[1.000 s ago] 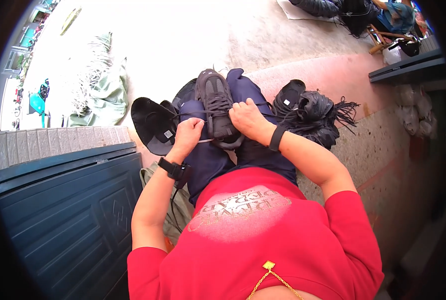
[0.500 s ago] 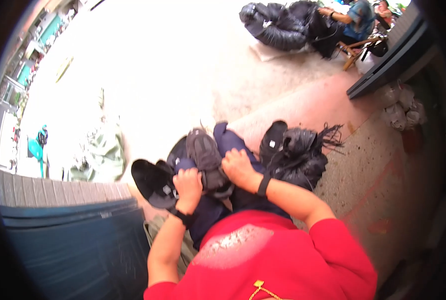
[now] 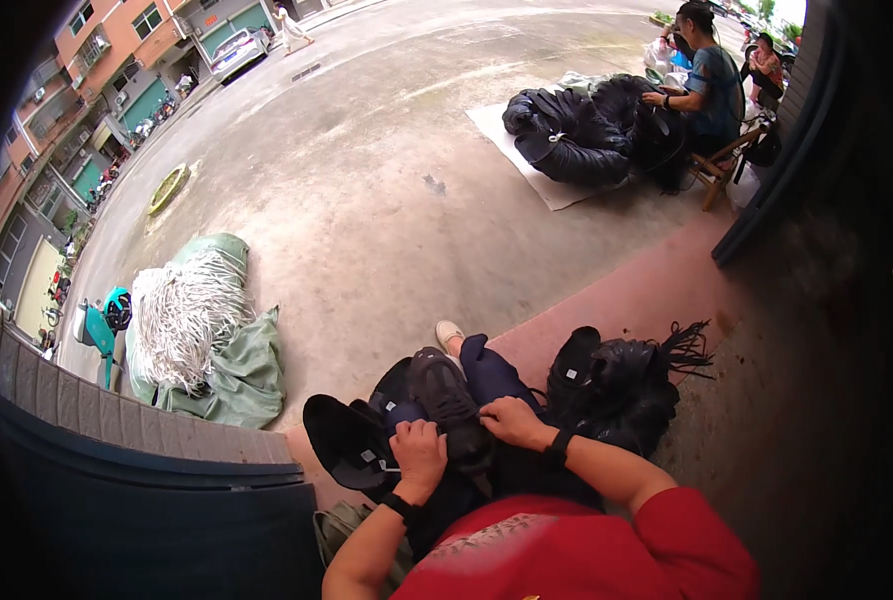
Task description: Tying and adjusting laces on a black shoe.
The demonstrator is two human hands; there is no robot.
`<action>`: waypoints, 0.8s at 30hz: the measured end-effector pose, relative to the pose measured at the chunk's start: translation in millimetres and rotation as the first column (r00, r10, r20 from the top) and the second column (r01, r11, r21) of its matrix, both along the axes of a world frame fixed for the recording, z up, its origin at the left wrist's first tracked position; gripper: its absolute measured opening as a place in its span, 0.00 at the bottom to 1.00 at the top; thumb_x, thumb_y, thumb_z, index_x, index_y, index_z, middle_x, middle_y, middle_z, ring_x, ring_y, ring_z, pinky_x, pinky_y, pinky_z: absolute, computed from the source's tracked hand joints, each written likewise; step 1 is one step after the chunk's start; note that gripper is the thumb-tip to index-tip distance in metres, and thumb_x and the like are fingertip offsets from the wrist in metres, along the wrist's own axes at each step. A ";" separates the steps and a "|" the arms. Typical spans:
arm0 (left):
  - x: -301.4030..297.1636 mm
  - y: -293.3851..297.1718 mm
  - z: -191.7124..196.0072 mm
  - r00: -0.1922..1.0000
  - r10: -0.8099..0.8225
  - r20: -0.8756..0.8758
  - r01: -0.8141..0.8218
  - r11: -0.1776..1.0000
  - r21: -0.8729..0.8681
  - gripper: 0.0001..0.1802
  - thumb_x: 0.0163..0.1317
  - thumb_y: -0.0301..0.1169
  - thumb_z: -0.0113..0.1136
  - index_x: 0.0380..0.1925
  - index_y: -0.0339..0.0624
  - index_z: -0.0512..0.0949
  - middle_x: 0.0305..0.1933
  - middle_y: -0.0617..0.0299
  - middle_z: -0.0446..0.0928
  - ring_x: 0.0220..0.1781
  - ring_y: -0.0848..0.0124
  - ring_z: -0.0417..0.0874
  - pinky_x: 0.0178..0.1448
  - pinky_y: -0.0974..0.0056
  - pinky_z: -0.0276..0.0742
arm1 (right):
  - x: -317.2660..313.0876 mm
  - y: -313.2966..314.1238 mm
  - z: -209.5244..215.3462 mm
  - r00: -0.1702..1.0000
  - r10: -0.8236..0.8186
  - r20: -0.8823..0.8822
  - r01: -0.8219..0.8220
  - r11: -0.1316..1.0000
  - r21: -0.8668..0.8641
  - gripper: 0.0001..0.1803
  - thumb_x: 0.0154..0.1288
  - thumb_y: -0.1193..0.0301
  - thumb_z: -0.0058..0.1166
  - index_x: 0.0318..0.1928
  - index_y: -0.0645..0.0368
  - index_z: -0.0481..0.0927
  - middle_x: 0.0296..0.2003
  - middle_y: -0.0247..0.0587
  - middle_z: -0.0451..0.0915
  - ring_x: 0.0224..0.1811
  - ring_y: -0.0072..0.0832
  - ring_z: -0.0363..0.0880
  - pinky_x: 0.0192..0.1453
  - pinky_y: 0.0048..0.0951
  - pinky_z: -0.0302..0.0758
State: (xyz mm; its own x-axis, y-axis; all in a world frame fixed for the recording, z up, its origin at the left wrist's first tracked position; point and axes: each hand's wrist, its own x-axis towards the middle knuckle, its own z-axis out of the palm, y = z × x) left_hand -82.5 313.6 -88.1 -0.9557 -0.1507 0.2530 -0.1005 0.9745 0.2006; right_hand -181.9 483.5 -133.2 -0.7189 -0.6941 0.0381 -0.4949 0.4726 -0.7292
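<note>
Across the lap (image 3: 539, 474), a dark shoe (image 3: 443, 385) lies toe outward, probably so its laces (image 3: 456, 402) sit reachable; the curled left hand (image 3: 422, 455) and right hand (image 3: 515, 421) flank it, and whether either grip pinches a lace I cannot tell.

Dark shoe (image 3: 441, 385) on lap (image 3: 532, 472) (navy-clad)

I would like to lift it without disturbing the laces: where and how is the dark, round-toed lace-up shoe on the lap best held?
Probably by both sides of the toe, from above at the far end. The dark lace-up shoe lies laces up, its toe pointing away from the person, clear of the left hand and right hand, which flank it further back.
</note>
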 end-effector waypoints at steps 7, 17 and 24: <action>-46.4 0.2 -13.2 0.961 -0.172 0.218 0.144 0.980 0.136 0.08 0.44 0.32 0.62 0.27 0.45 0.79 0.29 0.60 0.76 0.39 0.60 0.72 0.39 0.59 0.69 | 0.1 -8.5 -1.9 0.963 0.117 -0.244 -0.132 0.990 -0.047 0.11 0.49 0.73 0.49 0.36 0.56 0.77 0.26 0.42 0.74 0.33 0.39 0.73 0.37 0.37 0.70; -58.2 -13.1 10.7 0.952 -0.094 0.292 -0.256 0.279 0.926 0.18 0.49 0.27 0.60 0.40 0.30 0.72 0.23 0.60 0.76 0.25 0.77 0.77 0.31 0.74 0.71 | 12.8 -6.3 22.6 0.747 0.235 -0.622 -0.208 0.971 0.116 0.08 0.48 0.71 0.47 0.31 0.56 0.75 0.36 0.40 0.72 0.47 0.33 0.67 0.47 0.36 0.61; -108.8 0.9 -6.4 0.883 -0.297 0.363 -0.277 0.295 0.915 0.19 0.47 0.25 0.57 0.42 0.30 0.72 0.27 0.58 0.76 0.24 0.75 0.76 0.29 0.72 0.71 | -6.4 -10.8 166.0 0.982 -0.166 -0.096 0.049 0.703 -0.710 0.03 0.61 0.79 0.46 0.36 0.65 0.68 0.27 0.45 0.75 0.28 0.31 0.77 0.35 0.27 0.73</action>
